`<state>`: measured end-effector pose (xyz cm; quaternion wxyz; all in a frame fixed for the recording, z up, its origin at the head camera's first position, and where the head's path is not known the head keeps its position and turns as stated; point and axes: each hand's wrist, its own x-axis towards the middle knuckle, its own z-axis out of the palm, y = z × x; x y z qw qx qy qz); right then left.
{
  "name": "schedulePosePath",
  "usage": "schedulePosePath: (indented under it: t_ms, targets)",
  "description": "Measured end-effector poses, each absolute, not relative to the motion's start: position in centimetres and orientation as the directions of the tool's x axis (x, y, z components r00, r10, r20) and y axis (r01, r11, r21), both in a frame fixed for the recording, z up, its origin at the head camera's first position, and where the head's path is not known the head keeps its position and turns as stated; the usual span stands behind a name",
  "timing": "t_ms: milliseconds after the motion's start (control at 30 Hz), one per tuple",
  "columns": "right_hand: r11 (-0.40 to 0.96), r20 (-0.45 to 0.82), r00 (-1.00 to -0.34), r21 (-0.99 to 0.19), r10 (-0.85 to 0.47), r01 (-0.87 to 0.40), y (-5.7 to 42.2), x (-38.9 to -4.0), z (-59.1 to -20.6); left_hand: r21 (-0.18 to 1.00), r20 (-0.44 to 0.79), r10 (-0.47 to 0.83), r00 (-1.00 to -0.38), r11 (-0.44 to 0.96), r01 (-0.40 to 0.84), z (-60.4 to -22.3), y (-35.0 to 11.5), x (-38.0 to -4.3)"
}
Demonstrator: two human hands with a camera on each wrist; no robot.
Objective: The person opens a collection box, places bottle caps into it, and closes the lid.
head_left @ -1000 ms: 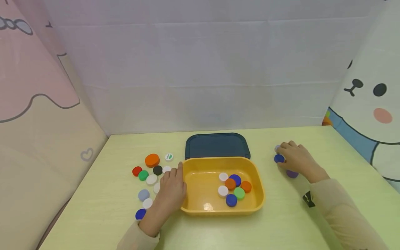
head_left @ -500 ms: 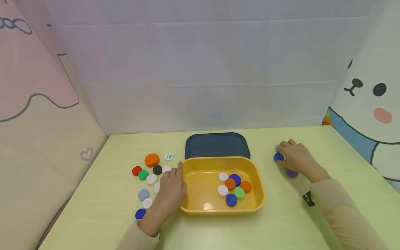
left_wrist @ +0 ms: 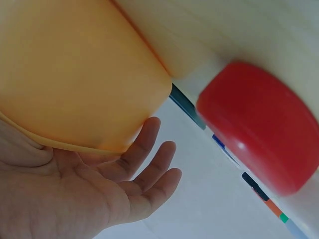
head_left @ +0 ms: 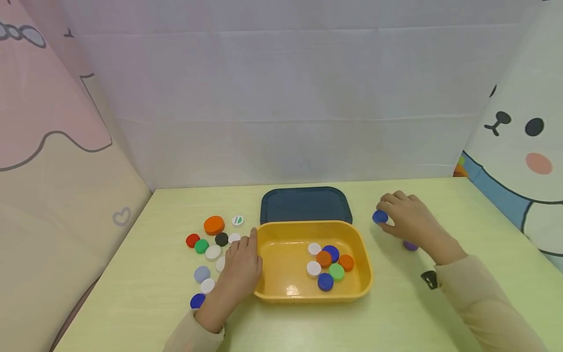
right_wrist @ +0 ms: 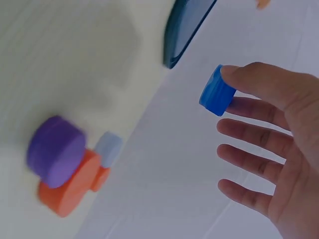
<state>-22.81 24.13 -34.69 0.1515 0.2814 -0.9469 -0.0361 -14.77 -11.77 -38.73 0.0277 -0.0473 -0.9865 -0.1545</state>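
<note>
In the head view, my right hand (head_left: pixel 411 220) pinches a blue bottle cap (head_left: pixel 380 217) between thumb and index finger, above the table. The right wrist view shows this blue cap (right_wrist: pixel 218 92) side-on, with the other fingers spread loosely. Near the right hand stands a purple cap (head_left: pixel 411 245); orange caps (right_wrist: pixel 70 186) and a light blue cap (right_wrist: pixel 108 148) are hidden behind the hand in the head view. My left hand (head_left: pixel 239 269) holds the left rim of the yellow box (head_left: pixel 279 297), its thumb over the rim. White, blue, orange and light green caps (head_left: pixel 336 272) lie in the box's right half.
Left of the box lie several loose caps: orange (head_left: pixel 214 225), red (head_left: pixel 192 240), green (head_left: pixel 201 246), black (head_left: pixel 222 239), white and blue ones. A dark lid (head_left: pixel 305 204) lies flat behind the box. Printed cloths hang around the table.
My right hand has lifted the blue cap off the table and carried it left toward the box. The left hand and the box have stayed in place.
</note>
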Motion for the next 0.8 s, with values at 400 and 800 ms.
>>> schedulePosePath:
  t_ms: [400,800]
  targets:
    - [0.747,0.359,-0.66,0.22,-0.66,-0.627,19.8,-21.0,-33.3,0.302,0.071,0.097,-0.993,0.946,0.114,-38.7,-11.9,-14.8]
    - [0.692,0.247,-0.646,0.233,-0.722,-0.683,16.3,-19.6,-34.4,0.296,0.06,0.094,-0.994,0.949,0.108,-38.7,-11.8,-14.9]
